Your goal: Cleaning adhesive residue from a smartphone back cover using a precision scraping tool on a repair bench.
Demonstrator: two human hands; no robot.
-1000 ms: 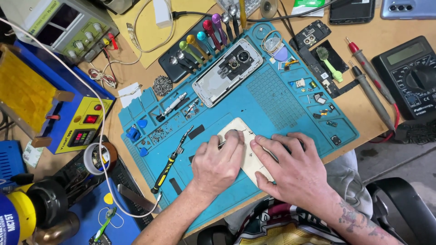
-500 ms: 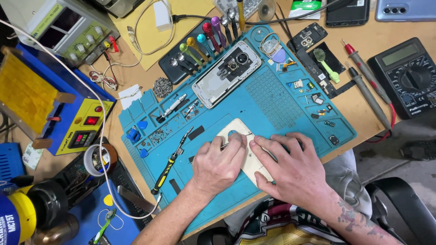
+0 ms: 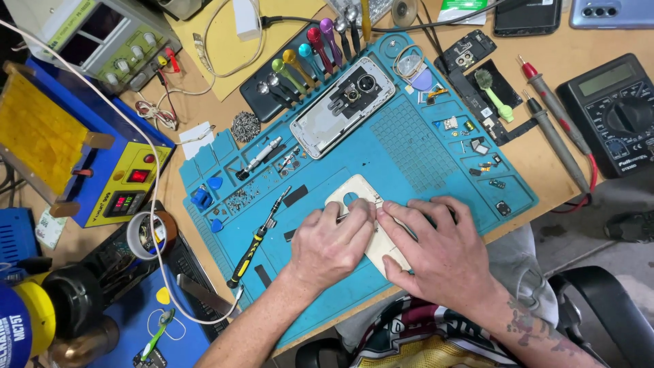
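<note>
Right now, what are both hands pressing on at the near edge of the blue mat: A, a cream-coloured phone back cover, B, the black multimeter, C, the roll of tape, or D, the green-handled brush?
A: the left hand and right hand both rest on the cream-coloured phone back cover, which lies flat on the blue mat.

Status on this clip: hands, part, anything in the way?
Left hand and right hand both pressing on cream back cover. Cover flat on blue mat. Screwdriver alongside, clear.
</note>
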